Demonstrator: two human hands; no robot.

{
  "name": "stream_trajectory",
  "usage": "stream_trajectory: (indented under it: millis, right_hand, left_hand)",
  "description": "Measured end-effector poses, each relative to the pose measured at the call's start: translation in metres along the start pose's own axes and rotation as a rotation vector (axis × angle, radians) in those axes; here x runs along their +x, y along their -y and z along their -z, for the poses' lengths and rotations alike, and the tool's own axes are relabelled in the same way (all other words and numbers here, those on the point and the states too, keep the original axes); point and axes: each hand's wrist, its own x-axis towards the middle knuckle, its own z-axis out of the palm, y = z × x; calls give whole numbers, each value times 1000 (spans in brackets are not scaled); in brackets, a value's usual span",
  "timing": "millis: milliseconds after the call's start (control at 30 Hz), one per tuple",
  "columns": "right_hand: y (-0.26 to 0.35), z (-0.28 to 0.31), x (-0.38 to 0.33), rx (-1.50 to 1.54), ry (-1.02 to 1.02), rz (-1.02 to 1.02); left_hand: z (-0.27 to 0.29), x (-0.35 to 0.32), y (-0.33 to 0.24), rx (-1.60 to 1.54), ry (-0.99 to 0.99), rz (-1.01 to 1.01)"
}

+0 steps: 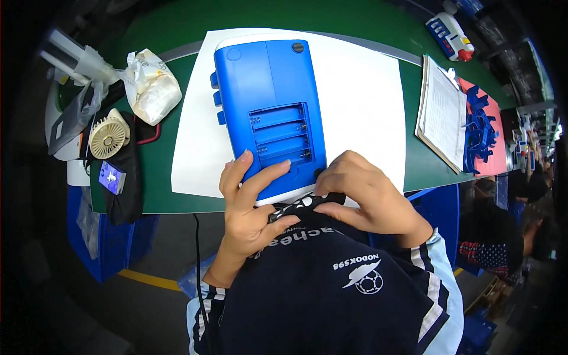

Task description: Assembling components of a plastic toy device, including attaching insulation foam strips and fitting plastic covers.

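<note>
A blue-and-white battery-powered device [288,77] lies back-up on a white sheet, with blue tabs along its left side. Its battery compartment [281,137] is uncovered, showing several slots with metal springs and no batteries. My left hand [247,210] holds the device's near left part, two fingers stretched over the blue back and the thumb below the near edge. At the near right corner, my right hand [370,198] grips with bent fingers, its thumb lower down. Between my thumbs shows black material with white spots [305,204], against my dark shirt; I cannot tell what it belongs to.
The white sheet [364,118] covers part of the green table [163,189]. At left are a crumpled white bag [152,89], a small fan [109,136] and a purple box [112,177]. At right lie a clipboard [441,112], blue plastic parts [480,130] and another blue-and-white device [449,35].
</note>
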Motion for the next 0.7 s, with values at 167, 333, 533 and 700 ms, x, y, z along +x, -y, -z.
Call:
stream_trajectory:
  millis: [167, 333, 533, 700]
  right_hand:
    - [0, -4, 0, -65, -9, 66]
    - [-2, 2, 4, -77, -1, 120]
    - [-19, 27, 52, -179, -308, 144]
    - [-26, 37, 117, 26, -279, 61]
  left_hand:
    - [-2, -1, 3, -3, -24, -6]
    - [-1, 1, 3, -2, -18, -19]
    - [2, 3, -1, 13, 17, 0]
    - [0, 5, -1, 9, 27, -28]
